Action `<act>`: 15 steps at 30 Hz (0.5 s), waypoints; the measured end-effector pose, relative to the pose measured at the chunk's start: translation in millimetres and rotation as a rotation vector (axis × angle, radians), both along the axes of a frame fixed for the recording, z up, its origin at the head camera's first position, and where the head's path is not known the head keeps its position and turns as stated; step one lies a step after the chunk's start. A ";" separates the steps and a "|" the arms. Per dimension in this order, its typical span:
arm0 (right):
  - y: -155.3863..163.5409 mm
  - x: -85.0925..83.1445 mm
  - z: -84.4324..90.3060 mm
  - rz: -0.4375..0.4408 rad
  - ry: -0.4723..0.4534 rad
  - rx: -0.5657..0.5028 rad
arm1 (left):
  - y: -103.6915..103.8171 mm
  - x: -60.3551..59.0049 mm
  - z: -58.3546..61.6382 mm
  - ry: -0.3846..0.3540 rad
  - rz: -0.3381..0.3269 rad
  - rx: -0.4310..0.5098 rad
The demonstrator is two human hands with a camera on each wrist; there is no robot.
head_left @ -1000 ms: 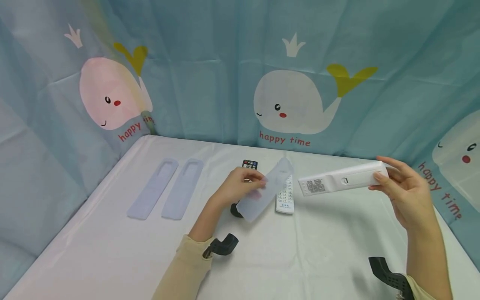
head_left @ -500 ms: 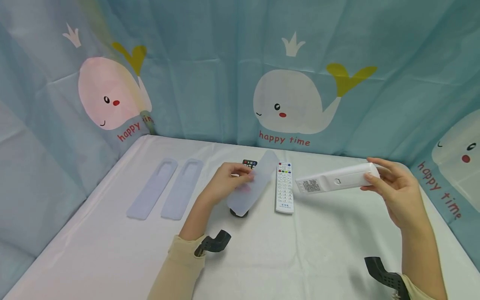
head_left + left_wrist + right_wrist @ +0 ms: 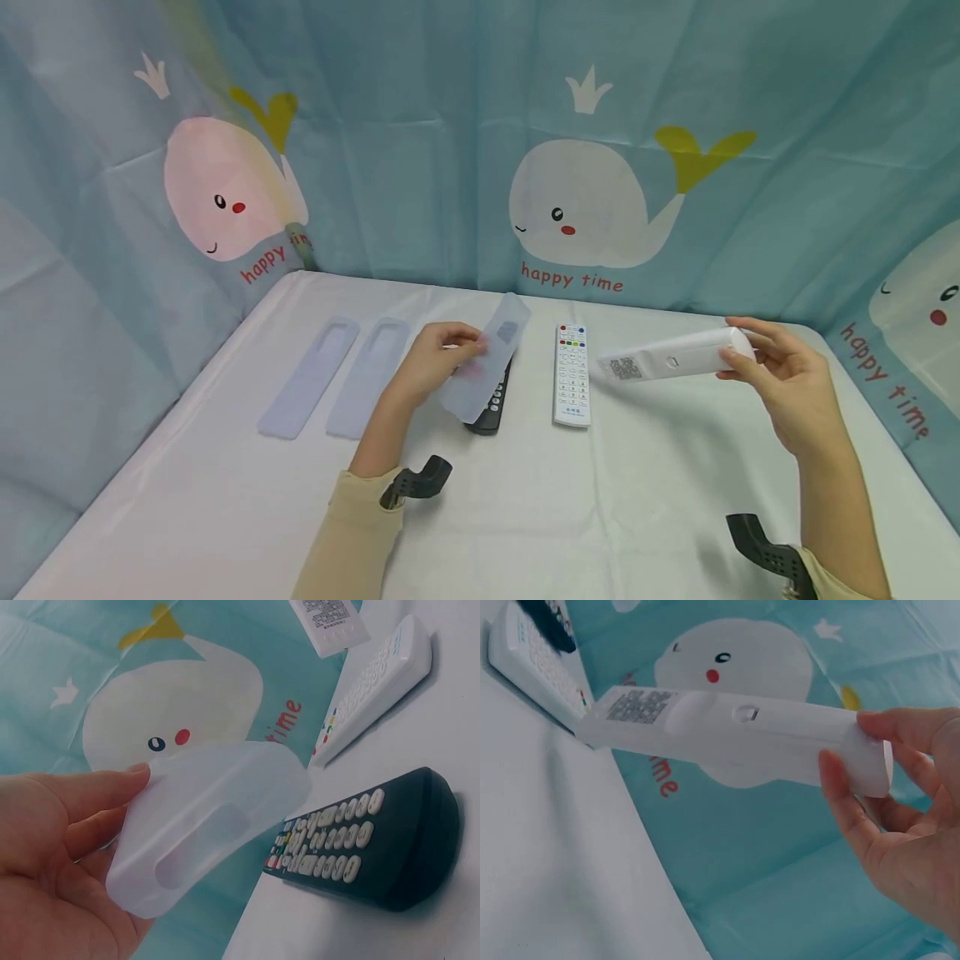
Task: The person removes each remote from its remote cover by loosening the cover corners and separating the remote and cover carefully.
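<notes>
My left hand (image 3: 431,358) pinches a translucent silicone remote cover (image 3: 487,367) by its side. The cover is tilted above a black remote control (image 3: 491,412) and hides part of it. In the left wrist view, the cover (image 3: 217,817) has an oval patch along its face, and the black remote (image 3: 360,840) lies buttons up just beyond. My right hand (image 3: 783,383) grips one end of a white remote control (image 3: 675,354), held in the air. Its back faces the camera, with a printed code label (image 3: 639,705) at the far end.
Two more translucent covers (image 3: 309,379) lie side by side at the left of the white-clothed table (image 3: 480,525). A second white remote (image 3: 572,375) lies buttons up between my hands. Behind the table hangs a blue curtain (image 3: 420,183) with whale prints.
My left hand has carried the cover leftward, away from the white remote on the table, uncovering that remote. My right hand has shifted slightly left with its white remote.
</notes>
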State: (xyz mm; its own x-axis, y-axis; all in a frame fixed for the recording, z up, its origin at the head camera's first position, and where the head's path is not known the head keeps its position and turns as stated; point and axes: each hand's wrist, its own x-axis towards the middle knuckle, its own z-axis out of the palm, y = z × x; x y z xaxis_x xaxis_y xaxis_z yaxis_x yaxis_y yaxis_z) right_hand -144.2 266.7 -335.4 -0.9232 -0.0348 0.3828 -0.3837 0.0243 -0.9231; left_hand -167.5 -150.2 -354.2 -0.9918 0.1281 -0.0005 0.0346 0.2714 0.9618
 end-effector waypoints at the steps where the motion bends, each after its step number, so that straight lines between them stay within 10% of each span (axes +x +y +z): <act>1: -0.4 -0.1 -0.2 -0.006 0.003 0.012 | -1.0 -0.3 -1.0 0.000 0.007 0.002; 15: -4.8 -0.8 -1.8 -0.155 -0.016 0.270 | -24.7 0.2 -17.7 -0.042 0.160 -0.025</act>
